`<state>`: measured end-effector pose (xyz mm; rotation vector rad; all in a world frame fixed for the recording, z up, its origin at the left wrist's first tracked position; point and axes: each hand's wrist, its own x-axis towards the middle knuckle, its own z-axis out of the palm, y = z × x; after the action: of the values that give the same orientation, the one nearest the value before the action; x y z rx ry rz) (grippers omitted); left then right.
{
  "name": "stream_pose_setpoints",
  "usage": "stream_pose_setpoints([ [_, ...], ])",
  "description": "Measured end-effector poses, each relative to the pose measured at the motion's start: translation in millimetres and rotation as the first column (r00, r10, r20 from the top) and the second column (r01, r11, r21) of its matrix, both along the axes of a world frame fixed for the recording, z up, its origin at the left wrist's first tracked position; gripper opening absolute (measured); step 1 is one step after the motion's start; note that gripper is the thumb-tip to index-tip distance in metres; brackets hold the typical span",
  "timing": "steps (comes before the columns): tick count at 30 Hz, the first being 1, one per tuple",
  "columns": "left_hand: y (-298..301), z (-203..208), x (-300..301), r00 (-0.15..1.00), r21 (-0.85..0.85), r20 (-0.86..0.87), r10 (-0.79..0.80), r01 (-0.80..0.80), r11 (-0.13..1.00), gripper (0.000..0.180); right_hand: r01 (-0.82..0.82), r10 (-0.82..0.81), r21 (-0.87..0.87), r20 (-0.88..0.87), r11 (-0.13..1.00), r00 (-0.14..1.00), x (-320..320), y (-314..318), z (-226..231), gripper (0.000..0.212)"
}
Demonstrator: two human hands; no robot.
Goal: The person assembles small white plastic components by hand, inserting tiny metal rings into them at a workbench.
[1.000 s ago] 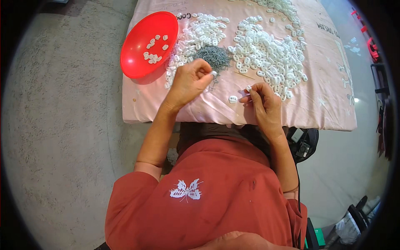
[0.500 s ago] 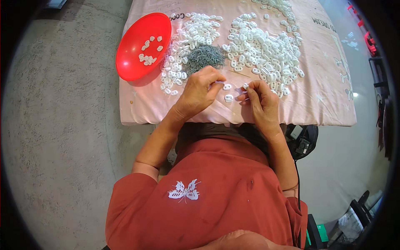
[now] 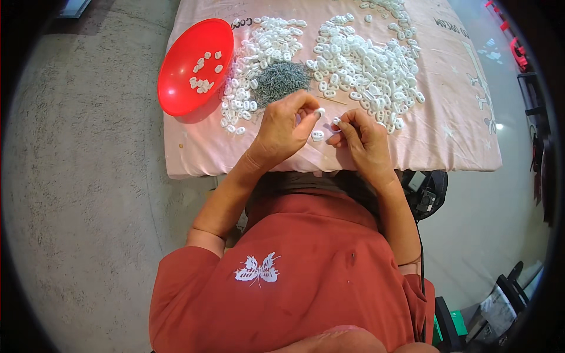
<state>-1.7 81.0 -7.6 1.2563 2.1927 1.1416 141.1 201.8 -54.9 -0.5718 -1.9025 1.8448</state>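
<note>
Over the near part of the table, my left hand [image 3: 286, 125] pinches a small white oval plastic piece [image 3: 319, 111] between thumb and fingertips. Close to its right, my right hand [image 3: 365, 136] grips another white plastic piece [image 3: 336, 120], partly covered by the fingers. A single white oval piece with two holes [image 3: 318, 136] lies on the cloth below and between the hands. Just beyond my left hand is a heap of thin grey metal pins [image 3: 281, 81], perhaps nails or screws; their exact kind is too small to tell.
A pink cloth [image 3: 218, 154] covers the table. White pieces lie in a left heap [image 3: 272, 40] and a larger right heap [image 3: 368, 62]. At the left, a red bowl [image 3: 170, 73] holds several white pieces. A thin stick [image 3: 336, 101] lies beyond the hands.
Of the two white pieces lying between my hands, the farther one is now lifted in my left fingers. My right hand still holds its piece. The whole view has shifted slightly.
</note>
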Motion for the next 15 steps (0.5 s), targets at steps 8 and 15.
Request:
stream_pose_setpoints([
  [8,13.9,2.4,11.2,0.992,0.068,0.064,-0.108,0.104,0.992,0.016,-0.04,0.04,-0.004,-0.018,0.999,0.999,1.8,2.3,1.1,0.007],
  [15,13.1,-5.1,12.4,0.896,0.016,0.441,-0.059,0.057,0.998,0.016,-0.017,0.005,-0.164,-0.072,0.986,0.997,0.2,2.5,-2.7,0.008],
])
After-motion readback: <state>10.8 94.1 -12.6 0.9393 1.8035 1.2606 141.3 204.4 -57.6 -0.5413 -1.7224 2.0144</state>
